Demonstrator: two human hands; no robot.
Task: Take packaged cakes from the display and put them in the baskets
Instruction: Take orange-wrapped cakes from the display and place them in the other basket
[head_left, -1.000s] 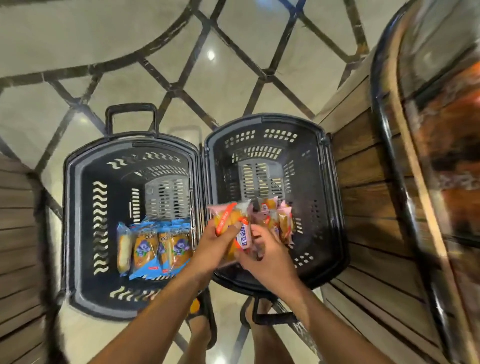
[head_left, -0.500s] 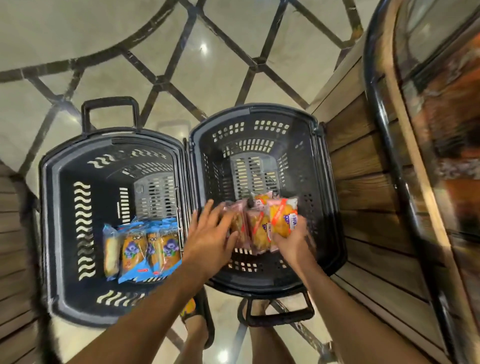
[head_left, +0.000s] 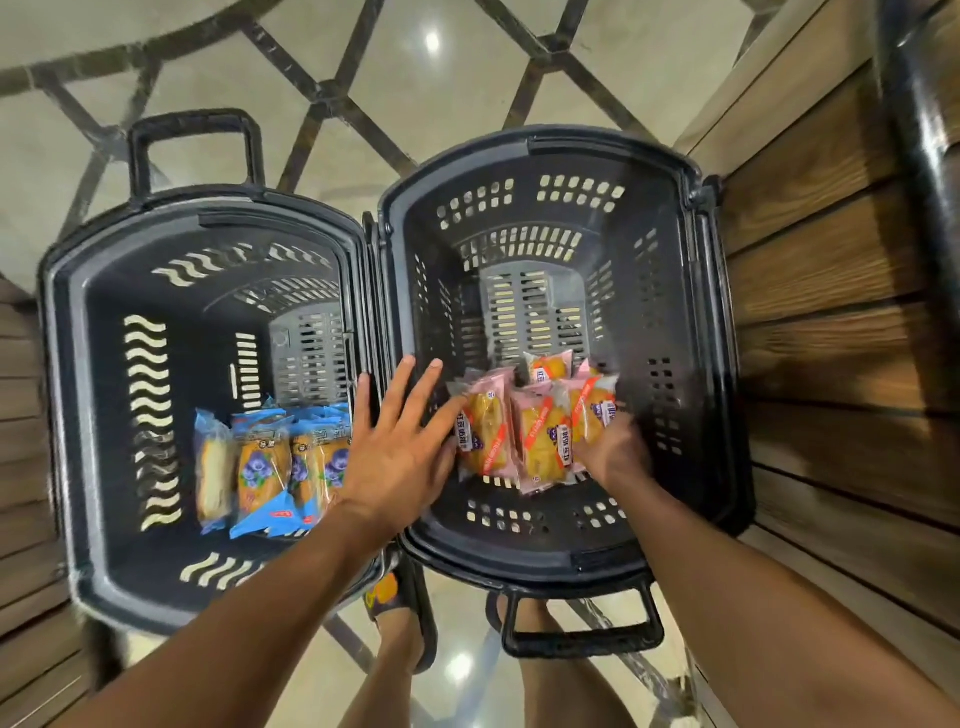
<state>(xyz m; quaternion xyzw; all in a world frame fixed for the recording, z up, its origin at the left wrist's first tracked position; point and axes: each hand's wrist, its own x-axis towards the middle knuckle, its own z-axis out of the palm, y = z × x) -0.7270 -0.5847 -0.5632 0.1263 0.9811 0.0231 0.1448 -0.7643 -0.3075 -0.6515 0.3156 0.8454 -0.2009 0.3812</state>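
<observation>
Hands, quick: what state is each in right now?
Left hand: open, fingers spread, holding nothing.
Right hand: against the pink cake packets; grip cannot be told.

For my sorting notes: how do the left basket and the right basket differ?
The left basket has wavy slots; the right basket has rectangular ones. The left basket holds blue-wrapped cakes; the right basket, pink-wrapped cakes. Both are dark plastic.

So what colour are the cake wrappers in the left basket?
Blue wrappers, with blueberry pictures; clearest in the head view.
</observation>
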